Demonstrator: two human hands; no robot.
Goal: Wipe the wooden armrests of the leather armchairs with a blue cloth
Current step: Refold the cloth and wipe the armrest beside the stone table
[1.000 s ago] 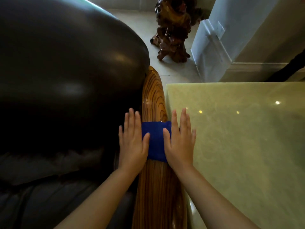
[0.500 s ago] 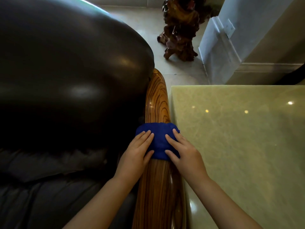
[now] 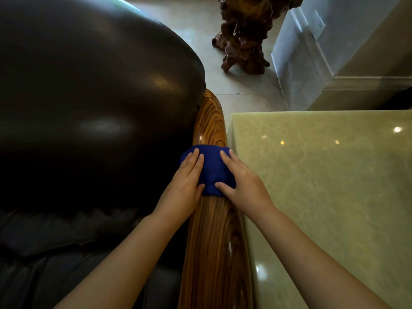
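Item: blue cloth (image 3: pixel 211 168), bunched and draped over the crown of the wooden armrest (image 3: pixel 214 241), about midway along the rail's visible length.

Holders: left hand (image 3: pixel 186 186) on the cloth's armchair side, right hand (image 3: pixel 242 182) on its other side. Fingers (image 3: pixel 196 159) of both hands lie extended and flat, pressing the cloth down onto the wood, not curled around it; thumbs pin its near edge.

Adjacent: dark leather armchair (image 3: pixel 89 97) just left of the left fingers; pale stone-topped bench (image 3: pixel 323 186) just right of the right fingers, close alongside the rail. Carved wooden stand (image 3: pixel 243 41) on the floor well beyond the fingertips.

Step in hand, as judged: a stroke along the rail. Bare glossy wood shows ahead of the fingertips, up to the rounded end, and behind the wrists.

Handling notes:
- Keep even downward pressure from both palms so the cloth moves with the hands and does not slip from under the fingers.
- Let the cloth's edges wrap the rail's curved flanks, or only the crown gets wiped.
- Follow the grain lengthwise.
- Mind the narrow gap beside the right fingers; knuckles may catch the bench edge.
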